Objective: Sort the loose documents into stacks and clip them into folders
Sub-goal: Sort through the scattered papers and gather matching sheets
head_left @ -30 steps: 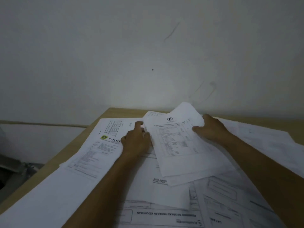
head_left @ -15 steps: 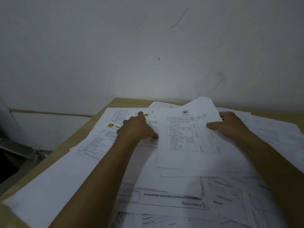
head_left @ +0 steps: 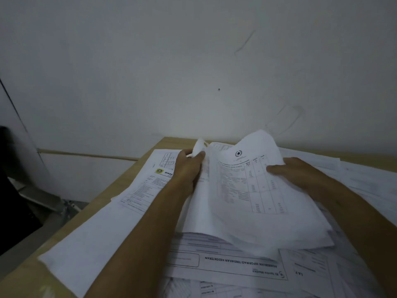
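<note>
Left hand [head_left: 189, 168] gripping the left edge of a lifted sheaf [head_left: 247, 190], fingers curled round a crumpled corner. Right hand [head_left: 298, 175] holding the right edge of same sheaf, thumb on top, fingers clamped beneath. Top sheet printed with a table and star emblem, raised and bowed above the surface [head_left: 137, 175]. Loose papers [head_left: 225, 263] spread beneath, overlapping, some upside down to the viewer. Logo sheet [head_left: 150, 186] lying flat just left of left hand. White wall [head_left: 193, 72] behind.
</note>
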